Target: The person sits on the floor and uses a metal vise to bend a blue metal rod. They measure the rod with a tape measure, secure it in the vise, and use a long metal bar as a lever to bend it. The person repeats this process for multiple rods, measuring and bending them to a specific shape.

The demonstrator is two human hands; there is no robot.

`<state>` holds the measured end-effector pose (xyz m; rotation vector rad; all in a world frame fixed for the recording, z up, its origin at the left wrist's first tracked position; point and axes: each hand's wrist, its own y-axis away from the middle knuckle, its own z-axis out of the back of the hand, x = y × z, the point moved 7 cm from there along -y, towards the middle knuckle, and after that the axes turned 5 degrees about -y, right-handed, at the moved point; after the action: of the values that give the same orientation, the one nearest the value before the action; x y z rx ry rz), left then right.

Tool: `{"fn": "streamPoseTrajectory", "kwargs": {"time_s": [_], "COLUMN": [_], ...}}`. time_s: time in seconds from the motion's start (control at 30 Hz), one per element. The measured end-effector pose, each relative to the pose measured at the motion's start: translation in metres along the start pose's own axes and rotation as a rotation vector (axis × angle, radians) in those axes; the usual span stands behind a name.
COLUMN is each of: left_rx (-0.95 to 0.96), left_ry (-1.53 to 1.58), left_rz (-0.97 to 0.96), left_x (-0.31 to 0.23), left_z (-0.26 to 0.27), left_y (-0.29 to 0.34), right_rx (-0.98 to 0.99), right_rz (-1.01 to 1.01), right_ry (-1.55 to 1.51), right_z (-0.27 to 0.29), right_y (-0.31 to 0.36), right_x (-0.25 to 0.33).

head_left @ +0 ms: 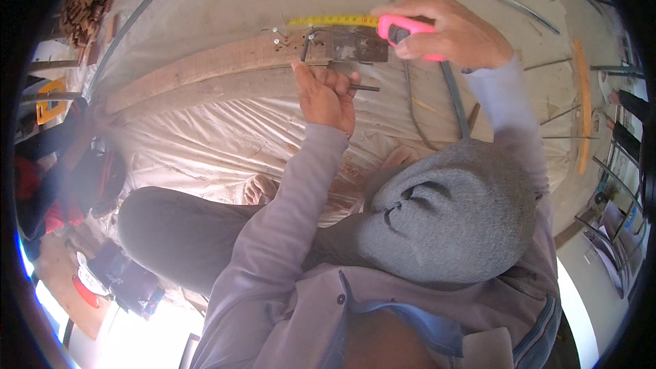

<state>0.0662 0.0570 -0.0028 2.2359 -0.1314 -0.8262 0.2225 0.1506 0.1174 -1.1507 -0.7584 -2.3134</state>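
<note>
My right hand (456, 31) grips a pink tape measure (410, 30). Its yellow blade (331, 21) is drawn out to the left along the far edge of a wooden beam (225, 51). Nails or bolts (276, 35) stand up from the beam's right end, beside a dark metal plate (359, 46). My left hand (326, 98) is at the beam's near side, index finger extended toward the nails, other fingers curled round a thin dark metal rod (369, 88). Another short dark piece (305, 48) stands by the nails; whether it joins the held rod, I cannot tell.
Wrinkled pale sheeting (184, 137) covers the floor. A metal tube (523, 10) lies at the far right, with a wooden strip (583, 106) and thin rods beyond. Brown scrap pieces (92, 3) are heaped far left. Another person (75, 171) is at the left.
</note>
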Motion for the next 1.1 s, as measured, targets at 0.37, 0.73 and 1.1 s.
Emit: {"fn": "streamPoseTrajectory", "kwargs": {"time_s": [0.37, 0.73, 1.1], "left_rx": [0.060, -0.184, -0.312], "left_ry": [-0.022, -0.091, -0.269], "left_rz": [-0.030, 0.054, 0.124], "left_x": [0.011, 0.029, 0.028], "left_z": [-0.002, 0.030, 0.036], "left_y": [0.002, -0.032, -0.042], "right_rx": [-0.179, -0.173, 0.038], "right_rz": [-0.010, -0.180, -0.311], "right_ry": [-0.265, -0.396, -0.445], "right_z": [0.007, -0.009, -0.031], "right_y": [0.053, 0.070, 0.050], "right_x": [-0.026, -0.045, -0.048]}}
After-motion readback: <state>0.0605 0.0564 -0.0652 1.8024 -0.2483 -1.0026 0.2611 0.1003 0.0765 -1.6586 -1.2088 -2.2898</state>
